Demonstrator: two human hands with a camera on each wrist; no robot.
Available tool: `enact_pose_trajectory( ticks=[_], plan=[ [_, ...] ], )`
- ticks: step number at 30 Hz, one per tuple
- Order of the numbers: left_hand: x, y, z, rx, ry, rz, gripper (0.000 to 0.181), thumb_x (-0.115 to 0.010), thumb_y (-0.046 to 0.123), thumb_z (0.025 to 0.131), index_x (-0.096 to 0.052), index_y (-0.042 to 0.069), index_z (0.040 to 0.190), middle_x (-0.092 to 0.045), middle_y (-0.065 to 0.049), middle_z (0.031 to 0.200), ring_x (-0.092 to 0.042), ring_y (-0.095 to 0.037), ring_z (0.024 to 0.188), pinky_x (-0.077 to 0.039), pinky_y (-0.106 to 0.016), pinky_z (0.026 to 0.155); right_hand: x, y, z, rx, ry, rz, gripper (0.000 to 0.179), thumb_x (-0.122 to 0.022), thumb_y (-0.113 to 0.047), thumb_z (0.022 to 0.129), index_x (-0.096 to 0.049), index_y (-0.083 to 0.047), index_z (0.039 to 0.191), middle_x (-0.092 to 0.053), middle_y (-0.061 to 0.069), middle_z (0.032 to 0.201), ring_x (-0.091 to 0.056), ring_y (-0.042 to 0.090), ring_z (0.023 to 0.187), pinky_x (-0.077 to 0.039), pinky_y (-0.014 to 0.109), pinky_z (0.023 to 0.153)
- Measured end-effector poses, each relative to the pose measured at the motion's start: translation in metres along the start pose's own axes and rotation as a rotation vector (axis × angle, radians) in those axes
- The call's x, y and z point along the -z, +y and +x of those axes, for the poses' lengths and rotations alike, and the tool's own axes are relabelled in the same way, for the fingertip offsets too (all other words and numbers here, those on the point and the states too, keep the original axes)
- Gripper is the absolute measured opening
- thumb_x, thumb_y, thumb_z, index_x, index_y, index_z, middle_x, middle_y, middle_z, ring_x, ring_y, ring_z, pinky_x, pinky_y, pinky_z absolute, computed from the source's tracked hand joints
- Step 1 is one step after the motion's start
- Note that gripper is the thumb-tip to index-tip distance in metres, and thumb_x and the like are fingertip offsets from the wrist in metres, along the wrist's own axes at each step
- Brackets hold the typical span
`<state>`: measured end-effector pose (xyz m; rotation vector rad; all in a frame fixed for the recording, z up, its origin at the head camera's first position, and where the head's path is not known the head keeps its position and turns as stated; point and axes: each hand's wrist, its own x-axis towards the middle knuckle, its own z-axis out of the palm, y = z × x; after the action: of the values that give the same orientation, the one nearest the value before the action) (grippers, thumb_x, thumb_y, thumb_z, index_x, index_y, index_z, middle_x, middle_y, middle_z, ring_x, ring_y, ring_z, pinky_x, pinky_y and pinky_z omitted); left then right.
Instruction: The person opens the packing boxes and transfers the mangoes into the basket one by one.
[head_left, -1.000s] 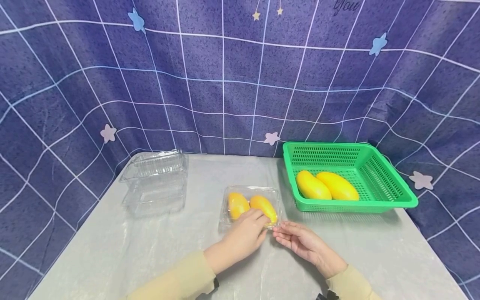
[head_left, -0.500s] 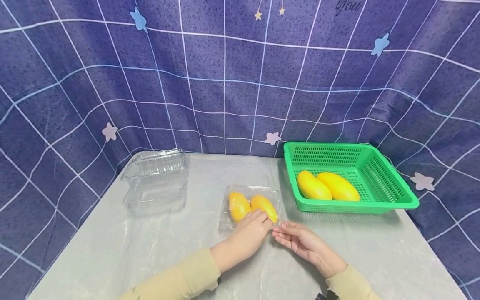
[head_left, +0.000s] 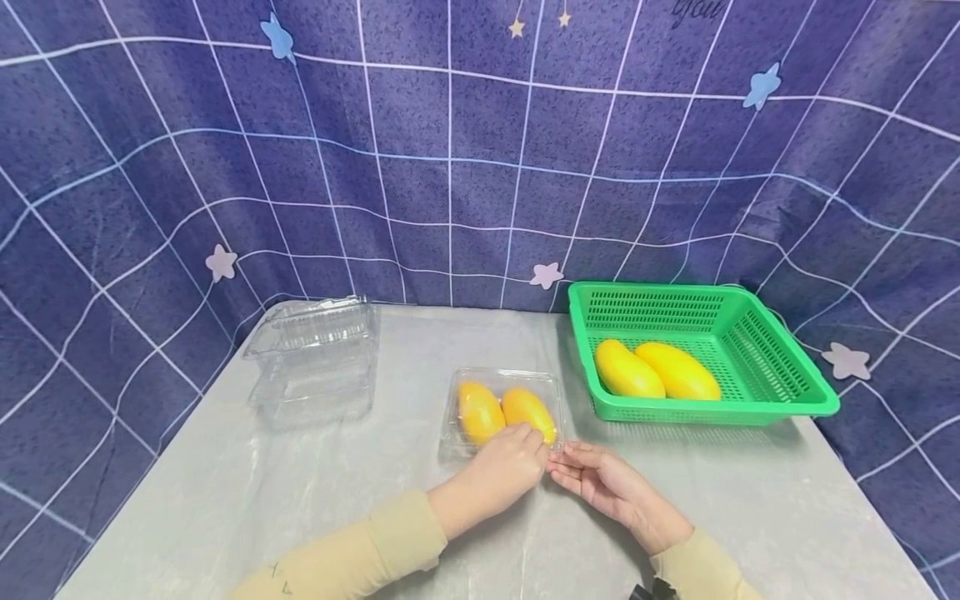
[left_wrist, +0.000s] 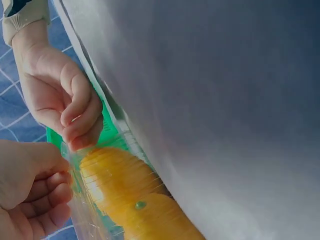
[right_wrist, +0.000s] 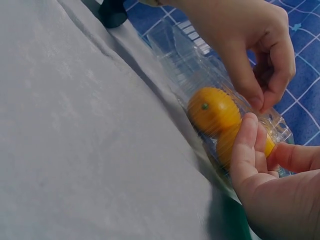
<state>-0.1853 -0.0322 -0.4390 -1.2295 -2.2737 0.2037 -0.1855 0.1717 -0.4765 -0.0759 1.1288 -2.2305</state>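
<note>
A clear plastic clamshell box (head_left: 465, 442) lies on the table with its lid down over two yellow mangoes (head_left: 480, 412). Along its front edge, near the right corner, my left hand (head_left: 504, 467) pinches the rim between thumb and curled index finger. My right hand (head_left: 603, 483) holds the front right corner, thumb above and fingers beneath. In the right wrist view, the fingertips of the left hand (right_wrist: 260, 60) and right hand (right_wrist: 265, 170) nearly meet at the rim. Through the plastic in the left wrist view, the mangoes (left_wrist: 117, 180) lie side by side.
A green plastic basket (head_left: 720, 408) with two more mangoes (head_left: 675, 371) stands at the back right. Clear plastic clamshell packaging (head_left: 315, 367) stands with its lid up at the back left. A blue gridded curtain (head_left: 480, 192) hangs behind the grey-covered table (head_left: 225, 500).
My left hand has slid to the right along the box's front edge, closer to the right corner. The right hand stays at the corner, and the box has hardly moved.
</note>
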Motion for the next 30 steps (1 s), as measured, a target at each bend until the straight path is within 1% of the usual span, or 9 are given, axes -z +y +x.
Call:
enact_pose_trajectory(
  ticks=[2, 6, 8, 10, 17, 24, 30],
  plan=[
    [0.0, 0.0, 0.002, -0.022, -0.01, 0.026, 0.007, -0.067, 0.015, 0.081, -0.069, 0.014, 0.088, -0.06, 0.005, 0.081, -0.05, -0.009, 0.075, -0.048, -0.019, 0.069, 0.0, 0.0, 0.0, -0.004, 0.004, 0.004, 0.026, -0.034, -0.004, 0.1, -0.059, -0.006, 0.1, -0.069, 0.007, 0.097, -0.066, 0.017, 0.096, -0.05, 0.031, 0.095],
    [0.002, 0.001, 0.005, -0.071, -0.004, 0.114, 0.005, -0.066, 0.017, 0.081, -0.07, 0.017, 0.085, -0.06, 0.006, 0.077, -0.05, -0.009, 0.07, -0.045, -0.019, 0.063, -0.001, 0.0, 0.0, -0.009, 0.002, 0.021, 0.026, -0.033, -0.004, 0.1, -0.059, -0.008, 0.098, -0.068, 0.004, 0.095, -0.065, 0.015, 0.094, -0.049, 0.03, 0.096],
    [0.002, 0.001, 0.006, -0.087, 0.003, 0.156, 0.006, -0.064, 0.017, 0.081, -0.069, 0.018, 0.084, -0.059, 0.006, 0.075, -0.049, -0.009, 0.069, -0.043, -0.019, 0.061, -0.002, 0.001, 0.0, -0.009, 0.004, 0.027, 0.027, -0.033, -0.004, 0.1, -0.06, -0.009, 0.097, -0.067, 0.003, 0.094, -0.064, 0.014, 0.093, -0.05, 0.03, 0.095],
    [0.002, 0.002, 0.007, -0.096, 0.004, 0.178, 0.006, -0.063, 0.017, 0.082, -0.069, 0.018, 0.084, -0.059, 0.007, 0.074, -0.049, -0.009, 0.068, -0.042, -0.019, 0.059, -0.002, 0.001, 0.0, -0.008, 0.011, 0.034, 0.027, -0.034, -0.004, 0.1, -0.06, -0.009, 0.097, -0.066, 0.003, 0.093, -0.064, 0.013, 0.092, -0.05, 0.029, 0.094],
    [0.002, 0.001, 0.011, -0.097, -0.007, 0.155, 0.01, -0.064, 0.017, 0.082, -0.071, 0.017, 0.089, -0.059, 0.007, 0.077, -0.049, -0.008, 0.069, -0.042, -0.018, 0.058, -0.002, 0.001, 0.001, 0.001, 0.048, 0.026, 0.025, -0.035, -0.004, 0.099, -0.06, -0.009, 0.099, -0.064, 0.004, 0.095, -0.062, 0.014, 0.093, -0.05, 0.029, 0.094],
    [-0.001, 0.003, 0.015, -0.101, -0.021, 0.136, 0.01, -0.064, 0.016, 0.082, -0.07, 0.017, 0.09, -0.058, 0.006, 0.079, -0.048, -0.008, 0.07, -0.041, -0.016, 0.057, -0.001, 0.001, 0.002, 0.01, 0.053, 0.008, 0.023, -0.036, -0.003, 0.099, -0.058, -0.008, 0.099, -0.064, 0.003, 0.096, -0.061, 0.014, 0.093, -0.051, 0.028, 0.092],
    [-0.001, 0.005, 0.016, -0.087, -0.011, 0.139, 0.009, -0.063, 0.016, 0.082, -0.069, 0.016, 0.089, -0.058, 0.006, 0.077, -0.048, -0.008, 0.069, -0.041, -0.017, 0.056, 0.0, 0.002, 0.002, 0.015, 0.052, 0.007, 0.021, -0.037, -0.002, 0.098, -0.057, -0.007, 0.099, -0.063, 0.004, 0.096, -0.06, 0.014, 0.094, -0.05, 0.029, 0.093]
  ],
)
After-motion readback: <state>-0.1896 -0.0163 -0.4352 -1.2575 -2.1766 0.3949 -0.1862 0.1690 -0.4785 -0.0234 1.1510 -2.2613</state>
